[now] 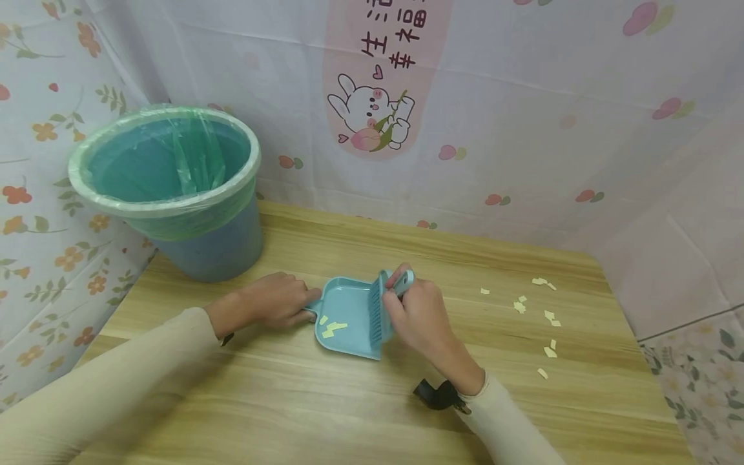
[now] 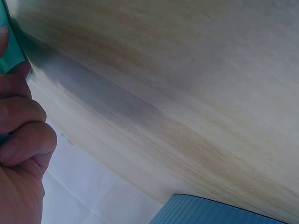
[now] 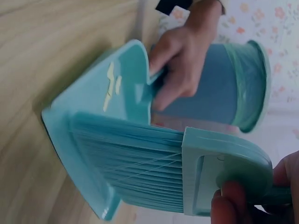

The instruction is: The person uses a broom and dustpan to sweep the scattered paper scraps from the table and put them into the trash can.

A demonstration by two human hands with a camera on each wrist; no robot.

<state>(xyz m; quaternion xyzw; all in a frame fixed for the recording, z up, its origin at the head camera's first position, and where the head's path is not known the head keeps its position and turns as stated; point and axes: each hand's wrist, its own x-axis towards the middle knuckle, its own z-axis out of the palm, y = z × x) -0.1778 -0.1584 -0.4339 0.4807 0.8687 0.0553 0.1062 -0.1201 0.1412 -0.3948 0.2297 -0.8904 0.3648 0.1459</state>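
My left hand [image 1: 283, 300] grips the short handle of a light blue dustpan [image 1: 351, 307], which lies on the wooden table. Several pale yellow paper scraps [image 1: 332, 329] are in the pan, toward its handle side. In my right hand [image 1: 420, 316] is a small blue hand brush [image 1: 380, 310], held by its handle. Its bristles [image 3: 135, 163] reach down over the open front part of the pan, as the right wrist view shows. The left wrist view catches the curled fingers of the left hand [image 2: 23, 121] at its edge, with only a bit of the dustpan in sight.
More paper scraps [image 1: 549, 316] lie scattered on the right side of the wooden table [image 1: 465, 400]. A blue bin [image 1: 212, 242] lined with a green bag stands at the back left. Patterned cloth [image 1: 523, 129] hangs behind the table.
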